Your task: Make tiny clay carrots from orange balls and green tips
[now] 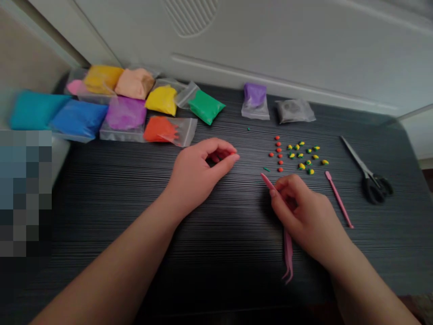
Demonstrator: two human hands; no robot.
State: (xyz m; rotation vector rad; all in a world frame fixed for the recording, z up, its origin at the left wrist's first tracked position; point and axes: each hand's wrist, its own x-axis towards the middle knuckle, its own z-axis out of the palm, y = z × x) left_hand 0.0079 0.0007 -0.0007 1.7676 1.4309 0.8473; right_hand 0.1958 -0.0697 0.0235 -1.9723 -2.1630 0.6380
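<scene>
My left hand [194, 174] is closed in a pinch, thumb against forefinger, over the dark table. A small red clay piece [233, 153] shows between its fingertips, mostly covered. My right hand [309, 214] grips pink tweezers [287, 253]; their curved tips point down toward me, and the narrow end juts out past my thumb. Just beyond that hand, several red clay pellets [278, 150] form a rough column. Several yellow-and-green clay pieces [301, 166] lie scattered to their right. A thin green clay strip [267, 169] rests close to the tweezers' narrow end.
Bags of coloured clay, including orange [158, 129], green [206, 107] and blue [79, 118], line the back left. A purple bag [255, 95] and a grey bag [294, 111] lie farther right. A pink modelling tool [339, 199] and scissors [366, 171] are at right.
</scene>
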